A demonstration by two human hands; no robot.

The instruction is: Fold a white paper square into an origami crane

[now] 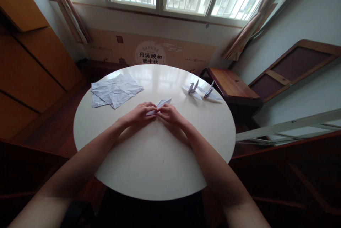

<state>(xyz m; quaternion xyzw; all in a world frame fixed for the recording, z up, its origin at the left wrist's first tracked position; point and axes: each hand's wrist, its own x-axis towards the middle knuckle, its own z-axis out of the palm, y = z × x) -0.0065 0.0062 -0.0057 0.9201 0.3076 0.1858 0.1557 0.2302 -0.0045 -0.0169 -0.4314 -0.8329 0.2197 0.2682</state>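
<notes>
Over the middle of the table, my left hand (141, 111) and my right hand (170, 113) meet on a folded piece of white paper (164, 102). Fingers of both hands are closed on it, with the fingertips close together. One pointed end of the folded paper sticks out beyond the right fingers; much of the rest is hidden by the hands. To the left lies a stack of creased white paper sheets (115, 89). Farther right stand two folded paper cranes, one nearer (193, 89) and one beyond it (210, 93).
The round white table (149, 171) holds all the paper. Past its right edge is a wooden bench-like piece (233, 82). A printed cardboard panel (106, 46) stands under the barred window, and orange cabinets (29, 61) are at the left.
</notes>
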